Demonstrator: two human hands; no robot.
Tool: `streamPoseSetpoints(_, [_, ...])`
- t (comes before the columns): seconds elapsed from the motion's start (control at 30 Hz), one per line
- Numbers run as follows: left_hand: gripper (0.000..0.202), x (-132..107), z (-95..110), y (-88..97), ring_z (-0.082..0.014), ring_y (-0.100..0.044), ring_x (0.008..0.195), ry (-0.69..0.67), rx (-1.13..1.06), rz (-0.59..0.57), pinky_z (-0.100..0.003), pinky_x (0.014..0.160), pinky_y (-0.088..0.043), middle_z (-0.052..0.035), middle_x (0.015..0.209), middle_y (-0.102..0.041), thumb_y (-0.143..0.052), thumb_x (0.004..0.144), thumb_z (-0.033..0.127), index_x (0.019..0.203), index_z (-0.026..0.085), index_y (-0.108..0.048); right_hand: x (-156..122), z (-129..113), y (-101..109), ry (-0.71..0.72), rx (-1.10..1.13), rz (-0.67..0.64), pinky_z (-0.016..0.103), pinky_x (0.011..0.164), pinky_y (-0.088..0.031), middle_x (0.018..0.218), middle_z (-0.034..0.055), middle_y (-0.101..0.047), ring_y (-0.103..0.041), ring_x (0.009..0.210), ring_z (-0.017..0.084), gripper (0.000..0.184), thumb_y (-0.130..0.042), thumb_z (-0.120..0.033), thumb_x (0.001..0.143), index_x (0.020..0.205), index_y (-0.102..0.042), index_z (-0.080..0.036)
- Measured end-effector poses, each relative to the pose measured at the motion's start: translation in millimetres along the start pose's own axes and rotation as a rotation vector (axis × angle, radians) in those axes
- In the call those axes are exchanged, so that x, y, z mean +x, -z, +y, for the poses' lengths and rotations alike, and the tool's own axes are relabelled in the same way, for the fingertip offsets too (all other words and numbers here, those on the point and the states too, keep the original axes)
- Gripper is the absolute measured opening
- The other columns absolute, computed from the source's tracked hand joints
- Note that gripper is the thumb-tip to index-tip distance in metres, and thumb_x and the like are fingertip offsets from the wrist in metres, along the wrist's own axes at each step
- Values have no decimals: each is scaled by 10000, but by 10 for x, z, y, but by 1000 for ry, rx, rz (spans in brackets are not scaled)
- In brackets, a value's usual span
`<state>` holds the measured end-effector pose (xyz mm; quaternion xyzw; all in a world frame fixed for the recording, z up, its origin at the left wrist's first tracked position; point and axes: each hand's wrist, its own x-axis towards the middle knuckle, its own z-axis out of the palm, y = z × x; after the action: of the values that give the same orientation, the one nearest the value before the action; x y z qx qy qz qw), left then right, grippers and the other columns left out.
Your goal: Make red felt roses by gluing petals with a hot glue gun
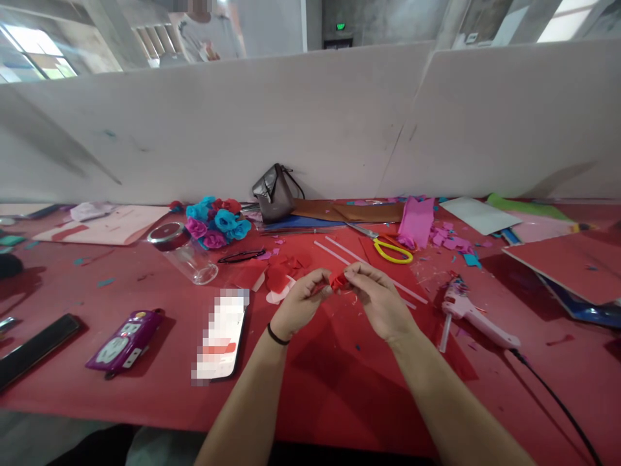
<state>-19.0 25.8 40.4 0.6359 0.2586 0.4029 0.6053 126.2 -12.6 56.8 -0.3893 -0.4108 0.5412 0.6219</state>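
A small curled red paper piece [338, 281] is pinched between my two hands above the middle of the table. My left hand [305, 299], with a dark band at the wrist, closes on its left side. From the right, the fingers of my right hand [376, 294] grip it as well. Just left of the hands lie loose red paper petals [284, 272] and a pale scrap [280, 291]. Two translucent glue sticks [402, 287] reach out behind my right hand. Yellow-handled scissors [394, 251] rest farther back.
A pink glue gun [478, 317] with a cord lies right. Leftward are a phone [220, 336], a purple case [127, 343], a clear jar [187, 255] and blue, pink and red paper flowers [226, 223]. A grey bag [274, 194] stands against the white partition [218, 129]; beyond is a person.
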Motion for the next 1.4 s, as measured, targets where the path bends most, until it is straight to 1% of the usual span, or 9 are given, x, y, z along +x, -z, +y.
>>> streamPoseSetpoints(0.23, [235,-17,-52,-7,-120,-446,699,24,-59,70,-249,673,-376,-6,742,-522,-662,770,397,803,172,-604,10,15,7,-1,33,72,284,703,-422,627,-22,-574,-503,647,136,175,-693,-354,687,625,-602,-218])
streamPoseSetpoints(0.43, [228,25,-109,-58,-123,-488,742,-21,-279,133,-265,753,-398,-9,768,-552,-705,741,376,817,177,-626,3,6,-6,6,43,46,281,682,-424,613,-17,-572,-507,629,132,189,-672,-367,709,620,-621,-208])
streamPoseSetpoints(0.53, [257,45,-103,-101,-140,-535,773,-20,-387,147,-296,801,-422,-14,787,-582,-730,711,384,841,185,-633,-12,3,-21,19,18,18,285,682,-429,637,-14,-580,-519,645,136,147,-668,-346,701,665,-623,-211])
streamPoseSetpoints(0.7, [277,44,-105,-137,-136,-560,765,7,-444,179,-292,790,-434,-11,785,-615,-769,664,374,827,186,-647,-25,28,-26,52,-12,17,295,728,-442,685,-23,-591,-538,678,134,116,-701,-292,676,706,-613,-222])
streamPoseSetpoints(0.9, [302,44,-127,-153,-158,-602,782,56,-484,195,-328,825,-449,-20,769,-653,-806,605,349,819,181,-673,4,34,-8,31,50,65,296,680,-433,627,-24,-562,-502,622,134,96,-665,-285,678,674,-595,-220])
streamPoseSetpoints(1.03, [297,71,-167,-152,-125,-607,696,93,-572,291,-312,783,-473,1,733,-674,-845,531,286,752,181,-676,12,36,-16,39,37,82,288,661,-429,609,-28,-542,-496,611,132,109,-636,-303,692,659,-578,-216])
streamPoseSetpoints(1.13, [290,98,-178,-148,-113,-616,668,135,-655,372,-296,758,-487,1,717,-689,-859,491,235,699,167,-669,16,86,-20,50,-106,123,287,670,-434,645,-23,-572,-521,635,136,103,-644,-297,681,679,-582,-214])
streamPoseSetpoints(1.3, [261,121,-160,-140,-102,-634,724,132,-664,461,-260,784,-486,1,766,-699,-842,509,192,698,161,-664,33,227,-8,179,-583,120,311,699,-448,788,22,-667,-579,703,165,91,-642,-236,696,783,-632,-212])
streamPoseSetpoints(1.4, [252,121,-159,-145,-93,-634,766,104,-628,469,-236,807,-475,17,752,-677,-834,524,188,707,164,-662,36,271,1,223,-669,107,322,723,-459,846,37,-687,-604,742,178,136,-640,-236,723,857,-653,-216])
